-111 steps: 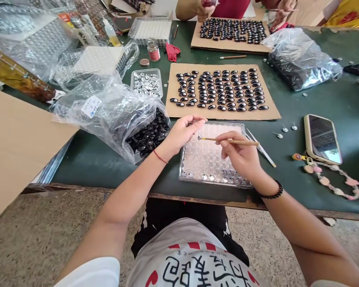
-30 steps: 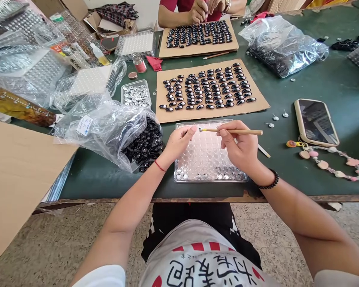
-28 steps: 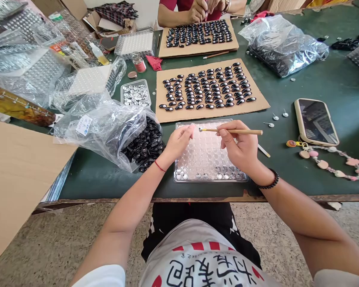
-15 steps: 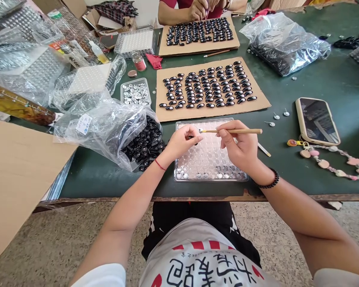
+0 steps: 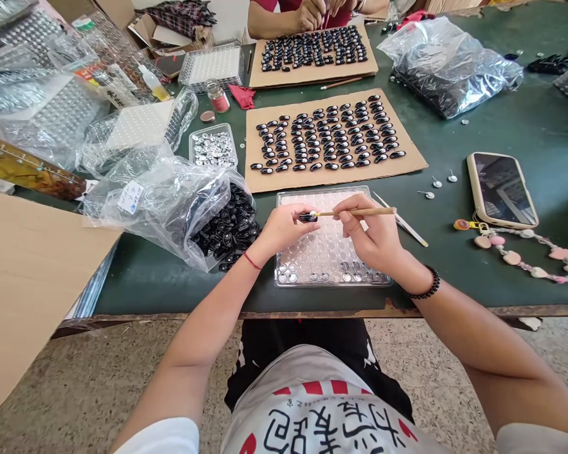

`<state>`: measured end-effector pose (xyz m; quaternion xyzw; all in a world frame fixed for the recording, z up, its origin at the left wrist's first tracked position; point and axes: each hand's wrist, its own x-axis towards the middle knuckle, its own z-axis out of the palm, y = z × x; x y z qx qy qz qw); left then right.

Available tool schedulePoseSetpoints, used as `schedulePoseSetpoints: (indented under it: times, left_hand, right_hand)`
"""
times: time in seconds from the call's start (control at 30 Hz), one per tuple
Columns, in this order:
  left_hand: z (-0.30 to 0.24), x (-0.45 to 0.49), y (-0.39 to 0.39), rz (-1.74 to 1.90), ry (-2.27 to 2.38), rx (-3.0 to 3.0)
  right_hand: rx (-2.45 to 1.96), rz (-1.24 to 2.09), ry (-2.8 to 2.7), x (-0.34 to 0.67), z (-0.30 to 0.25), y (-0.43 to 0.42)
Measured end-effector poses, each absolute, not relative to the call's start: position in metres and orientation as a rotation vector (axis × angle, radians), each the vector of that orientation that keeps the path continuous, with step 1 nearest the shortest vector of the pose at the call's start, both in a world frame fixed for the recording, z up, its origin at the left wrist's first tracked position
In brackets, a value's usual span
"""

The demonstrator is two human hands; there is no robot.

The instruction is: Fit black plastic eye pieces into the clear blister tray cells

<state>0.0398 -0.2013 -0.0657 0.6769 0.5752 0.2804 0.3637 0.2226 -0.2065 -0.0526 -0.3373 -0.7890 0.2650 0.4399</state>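
Observation:
In the head view my left hand pinches a small glossy black oval piece with a pale spot at its right end. My right hand grips a thin wooden stick like a pen. The stick's yellowish tip meets the pale spot, as far as I can see. Both hands are above a clear plastic tray with round hollows, several of them along the near edge holding small metal discs with pins. White tweezers lie just right of the tray.
Left of the tray, a plastic bag spills black pieces. A cardboard sheet bears rows of them. A box of metal discs, a phone and a stuffed bag lie around. Across the table a person's hands work.
My right hand has shifted slightly left, bringing the stick's tip onto the black piece. My left fingers have turned, so the piece now shows. More of the tweezers is visible.

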Motion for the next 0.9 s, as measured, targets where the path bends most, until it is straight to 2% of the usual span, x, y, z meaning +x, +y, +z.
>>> schedulePoseSetpoints:
  times: [0.5, 0.9]
  left_hand:
    - [-0.0650, 0.0402, -0.2018, 0.777, 1.439, 1.699]
    - [-0.0635, 0.0408, -0.2025, 0.759, 1.446, 1.721]
  right_hand:
    - [-0.836, 0.451, -2.063, 0.2206, -0.0527, -0.2057]
    - [-0.815, 0.427, -2.093, 0.2192, -0.0519, -0.2064]
